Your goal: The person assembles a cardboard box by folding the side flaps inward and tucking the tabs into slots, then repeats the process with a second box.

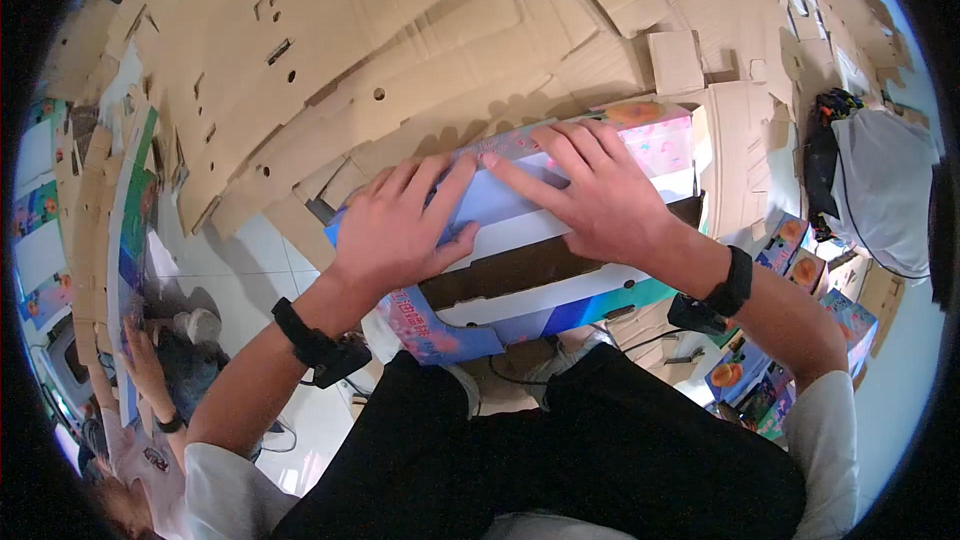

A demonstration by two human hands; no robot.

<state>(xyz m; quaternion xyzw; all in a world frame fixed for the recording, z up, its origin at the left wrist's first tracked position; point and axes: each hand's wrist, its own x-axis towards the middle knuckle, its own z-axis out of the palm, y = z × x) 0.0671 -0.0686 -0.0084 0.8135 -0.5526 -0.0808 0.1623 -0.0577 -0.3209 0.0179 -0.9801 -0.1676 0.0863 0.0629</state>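
Floor [268,252]: pale square tiles, bare in a patch at the lower left and a strip at the far right.
Cardboard blanks [400,50]: flat brown die-cut sheets with holes and slots, overlapping in a loose heap that covers most of the floor ahead.
Printed sheets [135,215]: a stack with green and blue print, on edge along the left beside the bare tiles.
Small printed boxes [742,376]: several, close together on the floor at the right.
Grey bag [885,190]: at the right edge, against the cardboard.
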